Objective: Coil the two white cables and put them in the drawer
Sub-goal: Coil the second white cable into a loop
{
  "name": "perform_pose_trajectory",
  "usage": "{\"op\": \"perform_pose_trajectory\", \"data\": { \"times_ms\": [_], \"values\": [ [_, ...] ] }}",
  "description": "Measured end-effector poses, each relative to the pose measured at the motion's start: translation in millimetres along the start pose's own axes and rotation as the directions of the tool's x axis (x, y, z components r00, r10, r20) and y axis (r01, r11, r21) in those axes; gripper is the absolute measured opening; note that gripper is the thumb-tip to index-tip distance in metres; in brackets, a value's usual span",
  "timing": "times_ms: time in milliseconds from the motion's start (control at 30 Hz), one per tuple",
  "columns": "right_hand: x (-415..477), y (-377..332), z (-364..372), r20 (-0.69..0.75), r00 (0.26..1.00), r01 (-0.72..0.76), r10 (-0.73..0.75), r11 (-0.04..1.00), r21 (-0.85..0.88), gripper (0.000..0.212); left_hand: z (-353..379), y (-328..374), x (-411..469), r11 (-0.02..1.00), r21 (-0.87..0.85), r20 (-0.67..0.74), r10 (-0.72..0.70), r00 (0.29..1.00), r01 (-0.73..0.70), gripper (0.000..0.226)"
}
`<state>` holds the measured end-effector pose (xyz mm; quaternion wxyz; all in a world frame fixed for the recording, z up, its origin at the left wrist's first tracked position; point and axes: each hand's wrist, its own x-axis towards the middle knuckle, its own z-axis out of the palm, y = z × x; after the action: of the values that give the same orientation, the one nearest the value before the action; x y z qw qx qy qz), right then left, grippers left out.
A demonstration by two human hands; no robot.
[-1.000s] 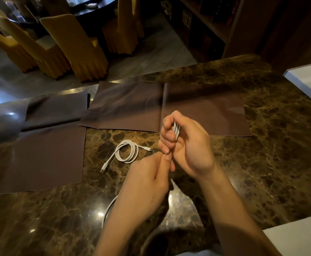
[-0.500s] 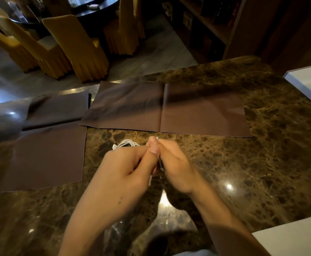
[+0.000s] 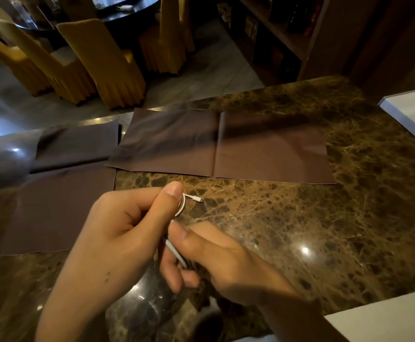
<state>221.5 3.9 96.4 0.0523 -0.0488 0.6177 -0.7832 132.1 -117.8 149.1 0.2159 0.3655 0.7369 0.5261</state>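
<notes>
My left hand [image 3: 117, 233] is curled over a coiled white cable [image 3: 182, 208] on the brown marble table [image 3: 300, 218]. Its thumb pinches the coil's edge, and the cable's connector end [image 3: 197, 198] sticks out to the right. Most of that coil is hidden under the hand. Just below, my right hand [image 3: 216, 257] grips a second white cable [image 3: 176, 255]; only a short bundled stretch shows between thumb and fingers. No drawer is in view.
Two dark brown cloths lie on the table, one behind the hands [image 3: 226, 146] and one at the left [image 3: 53, 208]. A white surface [image 3: 413, 112] borders the table at the right. Yellow-covered chairs [image 3: 102, 62] and a dark shelf [image 3: 275, 33] stand beyond.
My hands came down from chest height to the table. The left hand reached forward over the coil lying there and closed on it; the right hand dropped lower, still holding its cable.
</notes>
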Motion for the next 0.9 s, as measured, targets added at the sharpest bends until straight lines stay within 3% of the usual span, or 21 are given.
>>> {"op": "perform_pose_trajectory", "data": {
  "times_ms": [100, 200, 267, 333, 400, 433, 533, 733, 800, 900],
  "values": [
    [-4, -8, 0, 0.041, 0.999, -0.001, -0.001, 0.999, 0.051, 0.047, 6, -16, 4, 0.996, -0.071, -0.060, 0.045, 0.997, -0.050, 0.065],
    [-5, -10, -2, 0.044, 0.999, 0.012, -0.020, 0.986, 0.167, 0.041, 15, -29, 11, 0.960, -0.279, -0.075, 0.017, 0.997, -0.038, 0.064],
    [-6, -13, -2, 0.027, 0.999, 0.034, -0.044, 0.960, 0.279, 0.040, 21, -42, 16, 0.946, -0.324, -0.071, -0.002, 0.997, -0.021, 0.061],
    [-1, -28, 5, -0.014, 1.000, 0.021, -0.017, 0.940, 0.341, 0.056, 45, -56, 20, 0.951, -0.307, -0.077, -0.059, 0.995, 0.033, 0.059],
    [-3, -32, 5, -0.112, 0.986, -0.091, 0.125, 0.959, 0.267, 0.073, 66, -68, 19, 0.947, -0.320, -0.126, -0.085, 0.988, 0.041, 0.055],
    [-3, -32, 2, -0.135, 0.983, -0.077, 0.121, 0.954, 0.290, 0.065, 68, -70, 20, 0.937, -0.344, -0.121, -0.108, 0.987, 0.061, 0.054],
    [1, -26, -12, -0.133, 0.986, 0.154, -0.100, 0.846, 0.510, 0.043, 66, -56, 18, 0.913, -0.392, -0.033, -0.135, 0.990, 0.111, 0.065],
    [8, -19, -30, -0.188, 0.970, 0.236, -0.153, 0.772, 0.590, 0.041, 71, -55, 20, 0.913, -0.394, -0.083, -0.154, 0.985, 0.110, 0.078],
    [11, -19, -36, -0.246, 0.959, 0.267, -0.142, 0.744, 0.612, 0.041, 71, -59, 21, 0.923, -0.384, -0.101, -0.086, 0.991, 0.041, 0.072],
    [16, -22, -45, -0.368, 0.920, 0.349, -0.136, 0.713, 0.608, 0.043, 75, -60, 17, 0.966, -0.256, -0.088, -0.072, 0.993, 0.047, 0.047]
  ]
}}
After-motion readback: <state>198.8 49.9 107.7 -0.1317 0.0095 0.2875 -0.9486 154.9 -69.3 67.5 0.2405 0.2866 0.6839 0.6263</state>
